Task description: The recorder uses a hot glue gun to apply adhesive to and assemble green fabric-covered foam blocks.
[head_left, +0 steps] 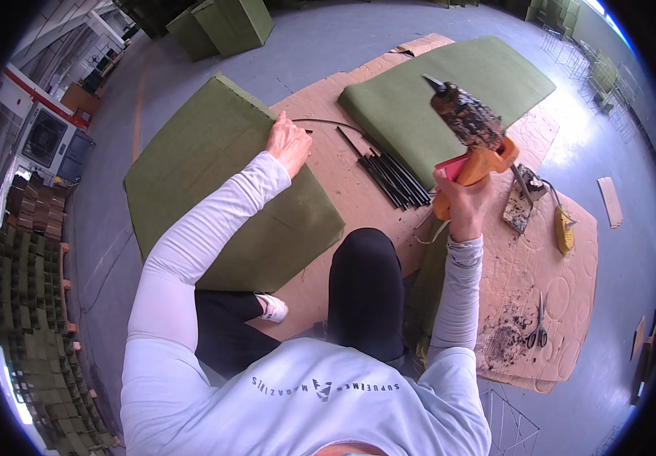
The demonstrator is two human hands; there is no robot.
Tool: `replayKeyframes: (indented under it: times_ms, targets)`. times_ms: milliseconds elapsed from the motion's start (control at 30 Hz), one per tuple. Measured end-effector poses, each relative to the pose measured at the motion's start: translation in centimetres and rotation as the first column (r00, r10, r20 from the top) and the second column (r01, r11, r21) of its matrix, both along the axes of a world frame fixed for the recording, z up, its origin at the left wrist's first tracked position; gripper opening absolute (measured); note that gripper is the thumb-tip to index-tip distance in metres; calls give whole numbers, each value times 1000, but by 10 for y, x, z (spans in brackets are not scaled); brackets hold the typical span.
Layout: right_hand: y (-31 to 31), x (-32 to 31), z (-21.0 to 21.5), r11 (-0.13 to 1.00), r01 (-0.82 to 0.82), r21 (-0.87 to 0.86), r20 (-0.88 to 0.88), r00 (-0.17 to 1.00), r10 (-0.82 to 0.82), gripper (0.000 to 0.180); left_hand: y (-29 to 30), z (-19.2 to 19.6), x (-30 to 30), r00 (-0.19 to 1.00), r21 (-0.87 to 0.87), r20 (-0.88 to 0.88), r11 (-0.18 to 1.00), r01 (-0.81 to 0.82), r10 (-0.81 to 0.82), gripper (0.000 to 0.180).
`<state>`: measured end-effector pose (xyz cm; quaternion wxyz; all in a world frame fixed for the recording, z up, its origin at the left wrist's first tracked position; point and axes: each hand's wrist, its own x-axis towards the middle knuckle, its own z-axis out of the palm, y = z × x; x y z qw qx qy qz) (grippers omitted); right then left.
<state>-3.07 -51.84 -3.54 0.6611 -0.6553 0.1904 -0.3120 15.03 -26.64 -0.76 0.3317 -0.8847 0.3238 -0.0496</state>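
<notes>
A large green fabric-covered block [221, 175] stands tilted in front of me on the left. My left hand [290, 144] grips its upper right edge with curled fingers; a short dark end shows beside the hand, too small to name. My right hand [465, 201] is closed round the orange handle of a hot glue gun [471, 121]. The gun is raised, its dark, crusted nozzle pointing up and to the left. Several black glue sticks [395, 181] lie in a bundle between the hands. Behind them rests a flat green padded panel [450, 95].
Cardboard sheets [571, 304] cover the floor around me. To the right lie scissors [538, 328], a glue-smeared block [520, 205] and a yellow corded object [564, 230]. Green boxes [229, 29] stand far off, and stacked green pieces [28, 319] line the left.
</notes>
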Motion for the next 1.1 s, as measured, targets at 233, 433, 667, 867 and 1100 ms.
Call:
replayKeyframes:
  times_ms: [233, 433, 667, 867, 1100]
  targets:
    - [37, 46, -70, 976, -40, -216, -62, 998, 27, 40, 63, 41, -16, 978, -344, -8, 919, 193, -209, 51]
    - [79, 80, -125, 929, -352, 115, -196, 909, 369, 42, 93, 78, -38, 999, -298, -21, 954, 26, -34, 54]
    - [155, 130, -158, 362, -690, 627, 387, 679, 623, 53, 102, 94, -61, 979, -416, -176, 893, -171, 105, 53]
    - [199, 132, -152, 204, -740, 641, 414, 558, 719, 50, 122, 102, -77, 904, -775, -423, 490, -398, 64, 49]
    - [205, 129, -142, 202, -795, 572, 355, 462, 813, 49, 141, 93, -88, 938, -937, -347, -51, -346, 12, 52]
